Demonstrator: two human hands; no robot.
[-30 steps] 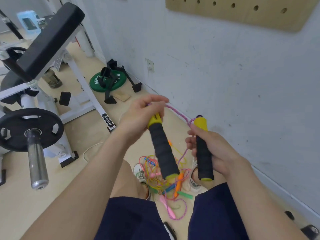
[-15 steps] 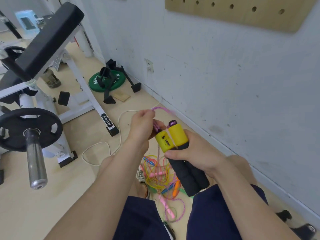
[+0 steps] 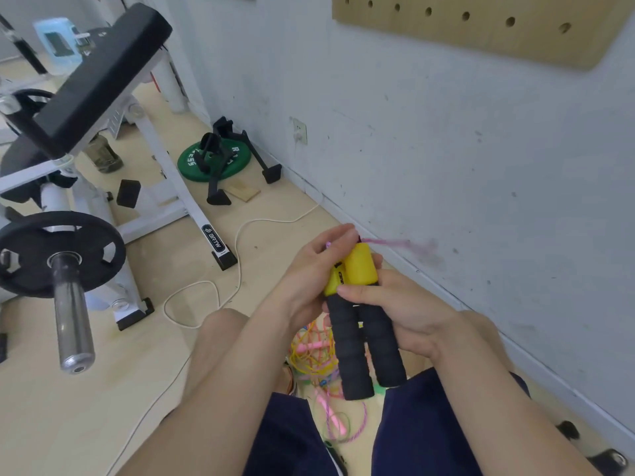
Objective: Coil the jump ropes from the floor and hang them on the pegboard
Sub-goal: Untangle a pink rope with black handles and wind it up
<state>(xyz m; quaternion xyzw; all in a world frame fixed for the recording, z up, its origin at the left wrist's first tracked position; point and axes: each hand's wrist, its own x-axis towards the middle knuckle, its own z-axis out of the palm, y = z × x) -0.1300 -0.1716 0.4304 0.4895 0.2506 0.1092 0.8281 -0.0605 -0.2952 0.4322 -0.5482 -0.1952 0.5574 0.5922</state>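
Your two handles (image 3: 364, 341) are black foam, each topped by a bright yellow cap (image 3: 359, 269); the cord (image 3: 388, 242) running off them is pink. The rope pile (image 3: 311, 355) on the pale beige floor (image 3: 86, 424) mixes yellow, pink, green and orange. Your shorts (image 3: 422, 427) are navy. The pegboard (image 3: 481, 32) is tan with dark holes, the wall (image 3: 446, 149) a scuffed pale grey. The weight plate (image 3: 237, 163) is green with white lettering.

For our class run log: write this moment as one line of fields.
step: coiling | right hand: grips both foam handles | left hand: pinches pink rope | floor: rope pile | pegboard: nothing hung in view
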